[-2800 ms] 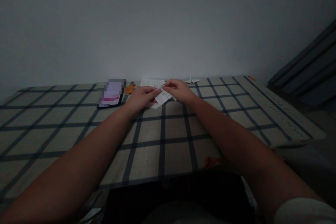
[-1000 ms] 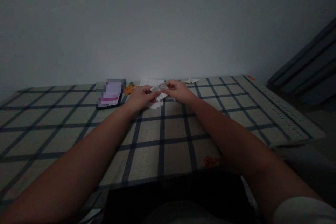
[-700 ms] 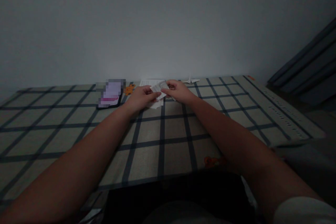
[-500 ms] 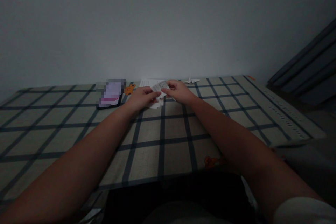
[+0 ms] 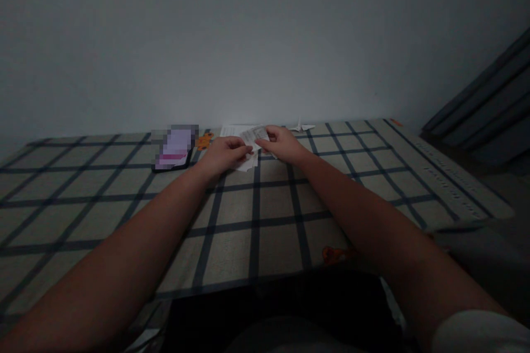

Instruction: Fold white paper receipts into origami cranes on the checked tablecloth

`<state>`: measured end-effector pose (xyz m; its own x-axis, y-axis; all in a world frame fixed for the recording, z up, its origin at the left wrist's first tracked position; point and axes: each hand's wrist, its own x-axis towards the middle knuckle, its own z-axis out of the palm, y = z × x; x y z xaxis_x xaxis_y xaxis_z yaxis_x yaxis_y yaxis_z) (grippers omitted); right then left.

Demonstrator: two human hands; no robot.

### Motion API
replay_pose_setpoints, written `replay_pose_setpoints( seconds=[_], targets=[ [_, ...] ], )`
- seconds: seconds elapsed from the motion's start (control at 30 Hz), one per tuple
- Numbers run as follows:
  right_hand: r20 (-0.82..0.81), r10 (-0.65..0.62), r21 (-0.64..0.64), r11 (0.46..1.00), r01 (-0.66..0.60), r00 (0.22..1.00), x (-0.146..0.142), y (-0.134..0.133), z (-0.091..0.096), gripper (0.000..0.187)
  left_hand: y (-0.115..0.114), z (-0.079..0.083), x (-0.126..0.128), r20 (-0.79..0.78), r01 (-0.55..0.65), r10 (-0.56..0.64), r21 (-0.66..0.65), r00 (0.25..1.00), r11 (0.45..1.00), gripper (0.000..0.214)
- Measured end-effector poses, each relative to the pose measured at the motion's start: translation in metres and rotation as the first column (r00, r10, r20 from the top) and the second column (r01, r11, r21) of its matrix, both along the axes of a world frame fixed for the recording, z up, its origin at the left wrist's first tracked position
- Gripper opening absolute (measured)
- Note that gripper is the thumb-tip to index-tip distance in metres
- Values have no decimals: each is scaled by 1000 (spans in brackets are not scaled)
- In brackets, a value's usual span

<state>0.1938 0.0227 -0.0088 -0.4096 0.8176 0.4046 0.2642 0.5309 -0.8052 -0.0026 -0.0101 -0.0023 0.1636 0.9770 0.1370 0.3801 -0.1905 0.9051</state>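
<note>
Both my hands meet far out over a checked cloth (image 5: 256, 215), pinching one small folded piece of white printed paper (image 5: 253, 135). My left hand (image 5: 223, 153) grips its near left edge with closed fingers. My right hand (image 5: 281, 143) pinches its right side between thumb and fingers. More white paper (image 5: 247, 163) lies flat on the cloth just under the hands, and a further sheet (image 5: 232, 130) lies behind them near the wall.
A phone with a lit screen (image 5: 174, 148) lies left of the hands. A small folded white paper figure (image 5: 301, 127) stands by the wall to the right. Orange printed figures (image 5: 205, 139) mark the cloth. A dark slanted panel (image 5: 484, 105) rises at the right.
The paper has been folded smaller and lifted a little between the fingers since the earliest frame. Both hands stay in almost the same place.
</note>
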Motion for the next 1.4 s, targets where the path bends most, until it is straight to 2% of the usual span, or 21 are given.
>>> replay_pose_setpoints(
  seconds=[0.13,0.23,0.37,0.5,0.67,0.8,0.97,1.07,1.17,1.3,1.4],
  targets=[
    [-12,-36,1,999,36,999,0,1,0,21,-1,1,1,38,13,-14,20,999,1000,20],
    [-63,25,-62,998,-29,998,-1,-1,2,16,-2,2,1,51,25,-27,52,998,998,18],
    [-116,43,-167,984,-62,992,-4,-8,10,7,-2,4,1,38,-31,29,65,999,997,13],
    [-108,7,-155,988,-24,994,-5,-14,15,6,-4,6,2,76,-55,53,32,996,998,13],
    [-55,83,-121,989,-90,995,-1,-8,8,14,-1,3,2,201,-35,44,-49,979,998,33],
    [-89,128,-128,982,-139,988,-1,-4,3,18,3,1,0,253,-42,46,-18,966,999,38],
    [-182,60,-159,983,-90,981,-3,-9,5,58,6,-1,-3,241,-79,72,19,968,997,34],
    [-169,106,-147,980,-132,980,-4,-10,4,68,9,-3,-4,269,-103,97,9,958,995,31],
    [-124,107,-137,983,-124,986,-4,-9,2,68,10,-4,-4,311,-103,96,7,945,995,30],
    [-61,44,-112,992,-51,997,-2,-6,0,60,8,-2,-2,329,-37,44,-28,943,999,33],
    [-68,53,-118,991,-61,996,-1,-5,1,56,7,0,-1,347,-25,44,-60,937,998,34]
  ],
)
